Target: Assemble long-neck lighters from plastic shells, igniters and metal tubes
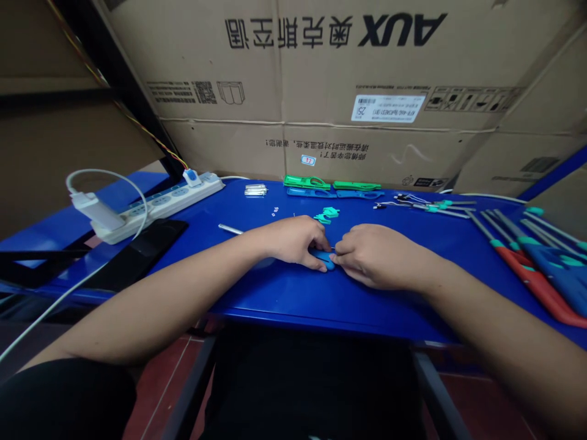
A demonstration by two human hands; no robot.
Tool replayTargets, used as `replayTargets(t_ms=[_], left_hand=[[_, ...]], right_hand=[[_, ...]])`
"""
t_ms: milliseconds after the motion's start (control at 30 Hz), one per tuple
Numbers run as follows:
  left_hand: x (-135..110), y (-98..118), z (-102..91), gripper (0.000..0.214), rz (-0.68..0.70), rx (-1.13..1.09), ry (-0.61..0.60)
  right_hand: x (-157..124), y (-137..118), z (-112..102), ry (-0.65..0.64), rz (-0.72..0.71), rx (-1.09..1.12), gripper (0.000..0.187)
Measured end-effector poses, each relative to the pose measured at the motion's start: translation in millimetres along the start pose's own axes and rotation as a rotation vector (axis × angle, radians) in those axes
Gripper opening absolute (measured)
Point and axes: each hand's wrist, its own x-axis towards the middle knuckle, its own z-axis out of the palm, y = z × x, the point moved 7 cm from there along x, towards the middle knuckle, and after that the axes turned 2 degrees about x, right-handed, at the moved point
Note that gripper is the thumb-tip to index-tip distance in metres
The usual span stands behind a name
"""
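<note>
One small blue plastic piece (323, 259), apparently pinched between both hands (293, 241) (378, 256)

Small glossy blue plastic part (323, 259) held just below frame centre, between left hand (293, 240) and right hand (376, 256). Mostly hidden by the fingers, so full shape can't be confirmed. Long axis lies roughly left-right. Thin metal pin (334, 247) seen at its upper right; contact unclear.
</note>
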Motion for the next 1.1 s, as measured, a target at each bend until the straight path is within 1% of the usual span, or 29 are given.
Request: replayTargets(t_ms=[67,100,133,167,200,233,267,333,367,400,500,567,700,833,900,1100], left_hand=[[0,0,-0.3,0.029,0.003,0.01,0.002],[-1,0,-0.6,0.029,0.001,0.012,0.002],[-1,0,-0.9,0.03,-0.005,0.012,0.001],[-1,0,-1.0,0.031,-0.014,0.008,-0.003],[-1,-1,-0.9,0.033,-0.025,0.002,-0.008],[-1,-2,-0.5,0.034,-0.035,-0.007,-0.016],[-1,-3,-0.1,0.036,-0.044,-0.016,-0.022],[-1,-4,0.3,0.039,-0.049,-0.032,-0.022],[-1,-4,0.1,0.041,-0.047,-0.036,-0.016],[-1,-4,-0.1,0.042,-0.045,-0.038,-0.007],[-2,-5,-0.6,0.044,-0.039,-0.048,0.006],[-2,-5,-0.2,0.042,-0.035,-0.059,0.001],[-1,-4,0.3,0.042,-0.022,-0.066,0.008],[1,-5,2.8,0.041,-0.048,-0.069,0.01],[2,-5,3.7,0.042,-0.064,-0.075,0.016],[5,1,7.7,0.038,-0.044,-0.082,0.039]], right_hand=[[-4,6,-1,-0.002,0.016,0.065,0.024],[-7,13,-2,0.005,0.064,0.114,0.023],[-12,23,-3,0.012,0.136,0.165,0.025],[-18,36,-2,0.018,0.245,0.207,0.031],[-24,49,-1,0.014,0.357,0.231,0.04],[-30,59,2,-0.016,0.433,0.258,0.047],[-34,66,7,-0.063,0.47,0.289,0.047],[-39,73,13,-0.141,0.456,0.336,0.032],[-40,75,13,-0.142,0.436,0.338,0.025],[-41,77,9,-0.112,0.423,0.327,0.021],[-46,82,-12,0.074,0.417,0.286,0.022],[-52,82,-28,0.2,0.406,0.307,0.022],[-63,73,-57,0.431,0.33,0.362,0.018],[-70,62,-74,0.61,0.314,0.379,0.023],[-67,54,-77,0.638,0.281,0.368,0.025],[-50,33,-76,0.587,0.14,0.274,0.032]])
